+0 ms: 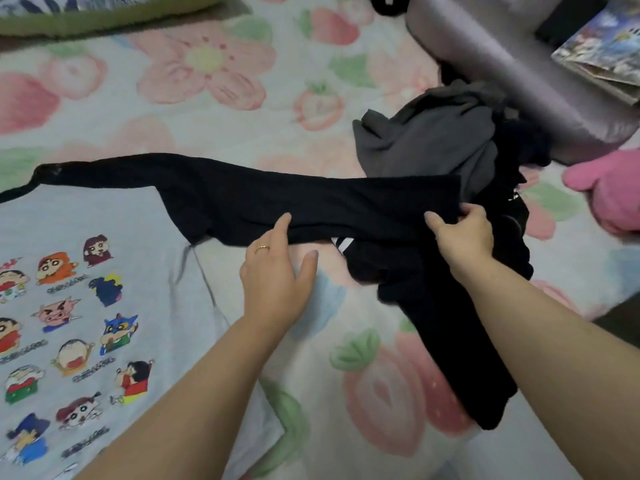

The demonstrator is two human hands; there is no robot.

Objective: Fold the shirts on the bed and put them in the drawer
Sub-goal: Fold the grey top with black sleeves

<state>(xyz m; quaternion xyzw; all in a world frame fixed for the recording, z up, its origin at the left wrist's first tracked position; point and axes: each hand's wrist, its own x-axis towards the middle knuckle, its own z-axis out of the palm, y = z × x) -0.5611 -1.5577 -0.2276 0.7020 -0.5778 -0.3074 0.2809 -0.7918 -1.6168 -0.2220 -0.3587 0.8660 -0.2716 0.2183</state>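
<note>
A grey shirt with cartoon prints [114, 271] lies flat on the bed at the left. Its long black sleeve [277, 199] stretches to the right across the bed. My right hand [464, 233] grips the sleeve's cuff end. My left hand [277, 271], with a ring on one finger, rests at the sleeve's lower edge, fingers spread, one fingertip touching the cloth. A heap of black clothes [446, 306] lies under my right forearm. A crumpled dark grey shirt [429, 140] sits behind it.
The bed sheet [214, 109] has pink flowers and strawberries. A purple bolster [512, 74] lies at the far right with a printed paper item [602, 46] on it. A pink plush [609, 192] is at the right edge, a green-edged pillow [104, 15] at the top left.
</note>
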